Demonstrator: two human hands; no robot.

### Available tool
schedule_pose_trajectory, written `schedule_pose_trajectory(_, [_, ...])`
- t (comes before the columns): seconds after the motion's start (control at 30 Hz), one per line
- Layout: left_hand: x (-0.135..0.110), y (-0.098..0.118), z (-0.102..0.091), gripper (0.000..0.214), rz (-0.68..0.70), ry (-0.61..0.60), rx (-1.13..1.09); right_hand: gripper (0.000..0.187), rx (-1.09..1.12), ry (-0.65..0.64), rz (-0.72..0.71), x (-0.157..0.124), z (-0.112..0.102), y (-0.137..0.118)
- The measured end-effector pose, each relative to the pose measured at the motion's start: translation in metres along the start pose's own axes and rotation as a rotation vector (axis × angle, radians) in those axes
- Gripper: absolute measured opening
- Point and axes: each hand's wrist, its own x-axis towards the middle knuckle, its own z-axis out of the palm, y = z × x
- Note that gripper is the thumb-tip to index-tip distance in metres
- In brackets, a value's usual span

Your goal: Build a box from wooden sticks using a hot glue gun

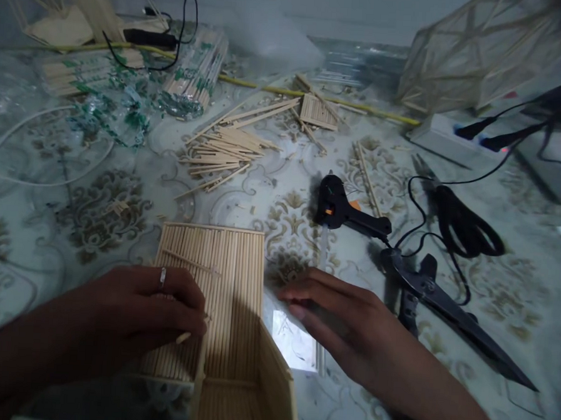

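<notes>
A model built of thin wooden sticks (237,276) lies before me, with a flat slatted panel and upright walls towards the near edge. My left hand (162,310), wearing a ring, is over its left side. Its fingers are pinched on what looks like a short wooden stick (183,338), whose pale end shows below them. Another thin stick (190,262) lies across the slats just beyond that hand. My right hand (345,320) hovers right of the model, fingers stretched and slightly apart, holding nothing. A black glue gun (350,210) lies beyond it.
Loose sticks (227,151) are heaped ahead, near a small slatted piece (318,112). Wrapped stick bundles (194,71) lie at back left. To the right are dark metal shears (463,320), a coiled cable (468,223) and a power strip (458,141). A stick frame (476,57) stands behind.
</notes>
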Motion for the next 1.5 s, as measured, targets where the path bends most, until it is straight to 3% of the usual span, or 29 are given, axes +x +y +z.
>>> schedule_pose_trajectory(0.1, [0.0, 0.0, 0.005, 0.014, -0.209, -0.016, -0.215, 0.012, -0.005, -0.008, 0.005, 0.0, 0.0, 0.0])
schedule_pose_trajectory(0.3, [0.006, 0.003, 0.008, 0.008, -0.27, -0.039, -0.326, 0.013, -0.023, -0.01, -0.001, 0.001, 0.001, 0.0])
schedule_pose_trajectory(0.5, [0.005, -0.006, 0.007, 0.028, 0.074, -0.094, -0.223, 0.013, -0.029, 0.009, -0.022, 0.0, 0.003, 0.001])
schedule_pose_trajectory(0.73, [0.012, -0.012, 0.007, 0.018, 0.173, -0.074, -0.092, 0.013, -0.009, 0.031, -0.032, 0.0, 0.005, 0.003])
schedule_pose_trajectory(0.9, [0.016, -0.009, 0.002, 0.023, 0.262, -0.089, -0.151, 0.015, 0.006, 0.021, -0.007, 0.0, 0.005, 0.004])
schedule_pose_trajectory(1.0, [0.009, -0.007, 0.003, 0.025, 0.107, -0.047, -0.283, 0.015, 0.014, 0.017, 0.005, 0.001, 0.005, 0.004])
schedule_pose_trajectory(1.1, [0.006, -0.005, 0.008, 0.012, -0.23, 0.018, -0.544, 0.016, 0.022, 0.012, 0.016, 0.003, 0.004, 0.003])
schedule_pose_trajectory(1.17, [0.007, -0.002, 0.01, 0.009, -0.379, 0.012, -0.655, 0.017, 0.019, 0.008, 0.023, 0.003, 0.004, 0.002])
schedule_pose_trajectory(1.5, [0.007, 0.0, 0.012, 0.007, -0.462, 0.006, -0.669, 0.017, 0.008, -0.008, 0.033, 0.003, 0.002, 0.002])
